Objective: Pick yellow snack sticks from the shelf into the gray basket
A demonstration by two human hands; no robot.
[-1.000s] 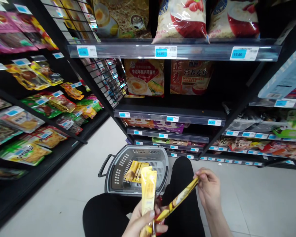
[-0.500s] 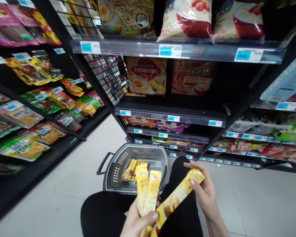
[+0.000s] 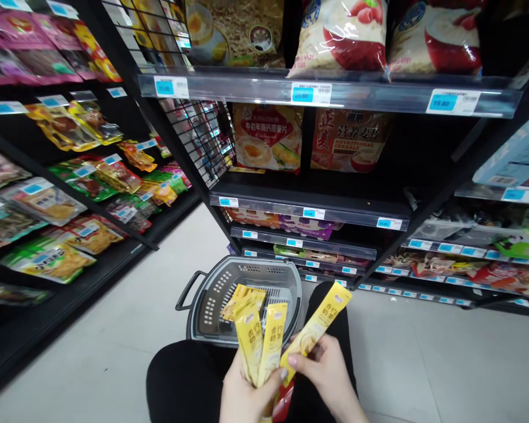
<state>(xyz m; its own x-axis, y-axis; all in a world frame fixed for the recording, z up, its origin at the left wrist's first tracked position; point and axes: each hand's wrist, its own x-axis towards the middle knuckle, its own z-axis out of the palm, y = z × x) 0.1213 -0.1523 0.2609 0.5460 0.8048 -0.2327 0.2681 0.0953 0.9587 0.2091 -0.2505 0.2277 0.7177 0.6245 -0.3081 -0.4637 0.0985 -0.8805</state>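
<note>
My left hand (image 3: 243, 395) is closed around the lower ends of two upright yellow stick packets (image 3: 261, 339), fanned slightly apart. My right hand (image 3: 324, 375) pinches the lower part of a third yellow stick packet (image 3: 320, 324), which leans up to the right and touches the others at its base. Something red (image 3: 284, 399) shows under the packets in my left hand. A grey plastic shopping basket (image 3: 211, 299) stands on the floor just past my knees, with more yellow stick packets (image 3: 243, 296) lying in it.
Black shelving ahead carries cereal and oatmeal bags (image 3: 268, 136) with blue price tags. A long shelf of snack packets (image 3: 62, 200) runs along the left. More shelves with goods stand at the right (image 3: 467, 258). The pale tiled floor (image 3: 445, 358) spreads around my black-clad legs.
My right hand has slid down the third packet from its top end to its lower part and swung it upright, closer to the two in my left hand.
</note>
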